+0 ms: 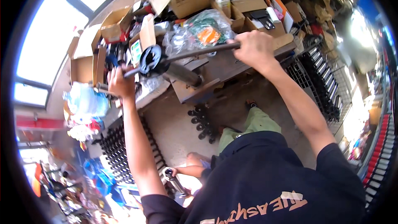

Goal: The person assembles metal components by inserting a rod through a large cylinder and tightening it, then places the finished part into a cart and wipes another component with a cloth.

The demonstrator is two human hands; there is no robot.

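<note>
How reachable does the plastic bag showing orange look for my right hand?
Probably yes: the plastic bag lies just left of your right hand, with nothing evidently between them, but that hand grips the long dark bar and would likely have to let go first.

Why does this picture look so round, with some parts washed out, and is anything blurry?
Head view: fisheye distortion, with black corners and the red-and-white row at the right curving; head view: glare turns the window at upper left white; head view: the lower-left clutter is blurred, while the right hand and dark bar look clearer.
</note>
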